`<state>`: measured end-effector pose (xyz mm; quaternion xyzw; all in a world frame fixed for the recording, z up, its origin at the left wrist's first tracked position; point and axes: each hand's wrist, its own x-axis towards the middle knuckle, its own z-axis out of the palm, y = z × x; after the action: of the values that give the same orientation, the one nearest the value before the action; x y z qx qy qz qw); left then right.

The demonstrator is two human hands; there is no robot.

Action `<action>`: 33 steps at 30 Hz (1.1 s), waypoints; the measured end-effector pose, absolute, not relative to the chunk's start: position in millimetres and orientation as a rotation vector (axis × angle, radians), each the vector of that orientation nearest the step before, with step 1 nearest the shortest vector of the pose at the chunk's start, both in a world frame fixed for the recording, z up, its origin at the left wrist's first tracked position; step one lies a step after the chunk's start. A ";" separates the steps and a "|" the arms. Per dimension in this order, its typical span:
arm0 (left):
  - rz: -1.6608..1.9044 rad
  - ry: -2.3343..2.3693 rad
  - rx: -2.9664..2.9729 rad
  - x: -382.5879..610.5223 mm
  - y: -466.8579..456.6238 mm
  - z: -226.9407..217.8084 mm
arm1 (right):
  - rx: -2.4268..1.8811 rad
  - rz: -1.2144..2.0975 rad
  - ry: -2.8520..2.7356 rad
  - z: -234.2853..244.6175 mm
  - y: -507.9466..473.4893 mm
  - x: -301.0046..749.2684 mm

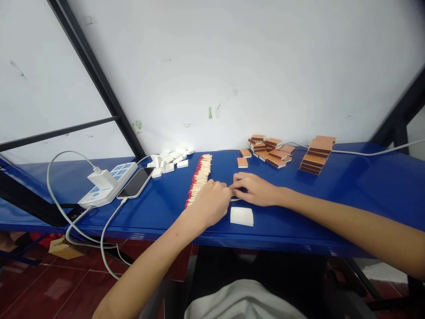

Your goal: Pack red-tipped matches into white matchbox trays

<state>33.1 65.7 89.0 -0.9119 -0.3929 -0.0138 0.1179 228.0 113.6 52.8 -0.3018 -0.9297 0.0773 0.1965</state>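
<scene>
My left hand (210, 201) and my right hand (254, 189) meet fingertip to fingertip on the blue table (348, 195), both closed in a pinch around something small I cannot make out. A long row of red-tipped matchsticks (199, 179) lies just left of my left hand. A white open matchbox tray (241, 216) rests right in front of both hands, near the table's front edge.
Several white trays (169, 160) are heaped at the back left. Brown matchbox sleeves (270, 150) and a taller stack (315, 156) sit at the back right. A phone (135, 183) and a white power strip with charger (108, 182) lie left, cables hanging over the edge.
</scene>
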 end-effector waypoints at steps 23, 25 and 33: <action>-1.456 -0.805 -2.528 -12.4 -24.1 5.3 | -0.777 -0.101 -2.851 70.2 97.9 231.6; -1.357 -0.829 -2.441 -16.7 -16.2 -1.3 | -0.776 -0.140 -2.855 68.7 98.8 231.5; -1.206 -0.775 -2.347 -16.5 -5.5 -14.4 | -1.039 -0.262 -2.873 67.2 101.4 232.4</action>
<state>-16.5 -5.5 -14.4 -0.8370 -0.2766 -0.4302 0.1945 232.4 101.4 67.2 -0.3388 -0.9362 -0.0853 0.0378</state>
